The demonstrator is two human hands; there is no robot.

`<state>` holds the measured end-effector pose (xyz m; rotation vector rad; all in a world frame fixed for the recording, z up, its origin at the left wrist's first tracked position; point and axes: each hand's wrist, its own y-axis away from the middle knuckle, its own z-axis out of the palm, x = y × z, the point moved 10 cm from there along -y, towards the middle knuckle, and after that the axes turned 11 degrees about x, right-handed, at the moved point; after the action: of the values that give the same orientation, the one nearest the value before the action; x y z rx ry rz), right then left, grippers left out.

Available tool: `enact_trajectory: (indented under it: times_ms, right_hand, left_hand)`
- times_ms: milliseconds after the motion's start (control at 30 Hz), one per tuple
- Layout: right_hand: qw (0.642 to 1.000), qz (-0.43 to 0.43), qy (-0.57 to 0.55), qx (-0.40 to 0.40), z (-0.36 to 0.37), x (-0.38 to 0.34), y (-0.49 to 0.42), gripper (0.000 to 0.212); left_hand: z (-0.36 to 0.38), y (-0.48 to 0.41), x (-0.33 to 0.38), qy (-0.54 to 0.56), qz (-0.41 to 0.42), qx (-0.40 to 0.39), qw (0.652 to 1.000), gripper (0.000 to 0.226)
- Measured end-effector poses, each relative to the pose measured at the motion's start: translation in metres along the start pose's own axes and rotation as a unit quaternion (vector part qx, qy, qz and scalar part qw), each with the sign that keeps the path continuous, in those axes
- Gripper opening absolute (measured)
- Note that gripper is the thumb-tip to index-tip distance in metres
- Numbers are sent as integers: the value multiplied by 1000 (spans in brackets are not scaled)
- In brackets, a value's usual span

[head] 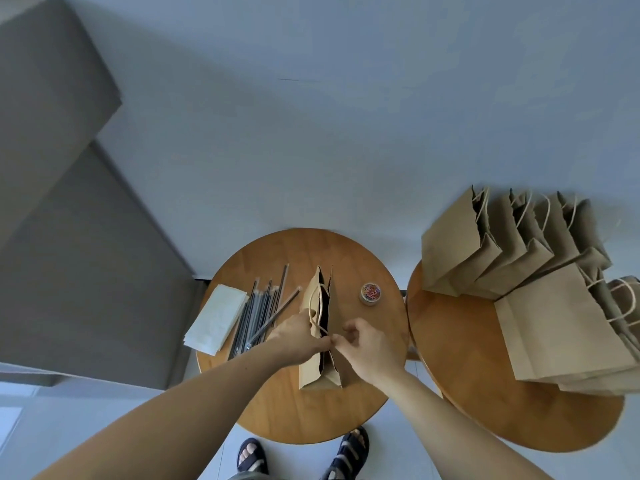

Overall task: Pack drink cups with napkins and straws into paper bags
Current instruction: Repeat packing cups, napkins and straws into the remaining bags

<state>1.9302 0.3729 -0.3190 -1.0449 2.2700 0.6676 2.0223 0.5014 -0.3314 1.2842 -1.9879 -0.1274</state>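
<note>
In the head view, your left hand (302, 336) and right hand (369, 348) each pinch the rim of the upright paper bag (317, 374) mid-counter (294, 249). Keep both edges level so it doesn't tip. Straws (264, 311) and napkins (217, 317) lie to the left. Spare bags (554, 334) crowd the second counter (485, 393) against a pale wall (346, 116).

Upright brown paper bag (311, 372): interior dark, contents indiscernible. Right hand (367, 348): item pinched at the bag's rim too small to identify. Stack of flat brown paper bags (554, 327): cut by right edge. Small round clear tub (370, 293): coloured contents unresolved
</note>
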Motion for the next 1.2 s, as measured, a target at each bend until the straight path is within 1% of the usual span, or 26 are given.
enact_trajectory:
  times_ms: [133, 167, 267, 367, 433, 533, 633, 700, 767, 800, 867, 900, 967, 1033, 1100, 1200]
  right_hand:
    - [999, 1, -35, -28, 8, -3, -2, 65]
    - [999, 0, -38, -34, 11, -5, -3, 69]
    - [998, 2, -36, -50, 18, -10, -11, 71]
    - [999, 8, -16, -46, 21, -9, -20, 61]
    - [999, 12, 11, -29, 17, -2, -24, 52]
    - [999, 24, 20, -23, 12, 7, -27, 51]
    - [996, 72, -47, -11, 8, 4, -34, 53]
    - [993, 98, -71, -17, 13, -6, -39, 57]
    - [994, 96, -20, -41, 21, -13, -44, 58]
    - [994, 95, 12, -53, 24, -14, -45, 54]
    - [991, 103, 47, -68, 25, -9, -45, 40]
    - [990, 108, 58, -69, 23, -5, -46, 32]
    - [988, 117, 80, -68, 19, 6, -46, 22]
    - [984, 130, 90, -81, 19, 15, -44, 17]
    - [981, 133, 102, -98, 20, 18, -44, 12]
    - [977, 122, 149, -92, 6, 20, -49, 16]
  left_hand:
    - [-4, 1, -13, 43, -5, 0, 999, 71]
    - [-6, 1, -17, 45, -9, 2, 999, 66]
    - [-6, -1, -22, 70, -7, 3, 998, 41]
    - [-2, -2, -20, 77, 4, -5, 997, 28]
    - [0, -2, -24, 90, -6, -9, 996, 31]
    - [1, -3, -34, 107, -18, -4, 994, 24]
    - [5, -1, -41, 137, -44, -19, 989, 48]
    - [11, 0, -43, 144, -68, -41, 986, 52]
    - [16, 1, -44, 161, -90, -63, 981, 51]
    - [17, 2, -44, 175, -99, -72, 977, 49]
    - [18, 1, -48, 199, -116, -69, 971, 38]
    - [16, 0, -51, 203, -126, -53, 970, 31]
    - [10, -4, -58, 170, -147, 3, 974, 22]
    - [6, -6, -59, 105, -161, 47, 980, 23]
    - [4, -8, -53, 37, -165, 73, 983, 26]
    - [-8, -11, -48, -59, -164, 116, 978, 22]
